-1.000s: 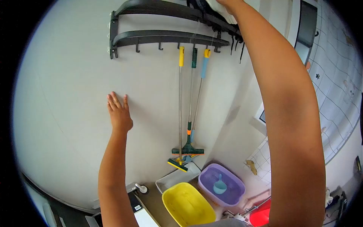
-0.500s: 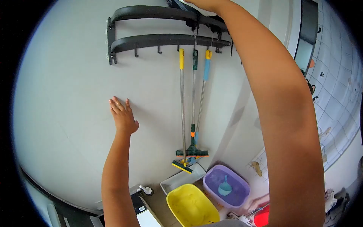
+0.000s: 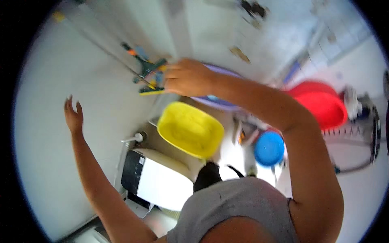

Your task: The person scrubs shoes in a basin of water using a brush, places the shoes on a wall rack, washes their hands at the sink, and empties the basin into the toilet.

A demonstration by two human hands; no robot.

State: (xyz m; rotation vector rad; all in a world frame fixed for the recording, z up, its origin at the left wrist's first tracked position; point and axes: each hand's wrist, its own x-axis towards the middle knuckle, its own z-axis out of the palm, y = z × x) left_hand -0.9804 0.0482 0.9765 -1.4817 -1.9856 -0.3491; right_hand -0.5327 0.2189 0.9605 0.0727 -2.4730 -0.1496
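My left hand [image 3: 73, 117] is against the pale wall [image 3: 48, 141] with its fingers apart and nothing in it. Across the middle, my right hand [image 3: 188, 77] is blurred, its fingers curled together; whatever they may hold is hidden. Just left of its fingers are the dark green squeegee head [image 3: 149, 69] and a yellow-edged mop head [image 3: 152, 92]; contact is unclear. A purple basin [image 3: 227, 106] is partly hidden behind my right hand and forearm. Below them lies a yellow basin [image 3: 190, 129].
A red basin [image 3: 320, 105] and a blue round container [image 3: 269, 148] are at the right, near a dark-framed rack [image 3: 375, 137]. A white-topped bin [image 3: 164, 184] stands low, left of centre. A white-handled brush [image 3: 137, 137] is by the wall.
The view has tilted down and turned; the wall shelf has left it. My right hand has come down from the shelf to beside the mop heads. My left hand stays at the wall.
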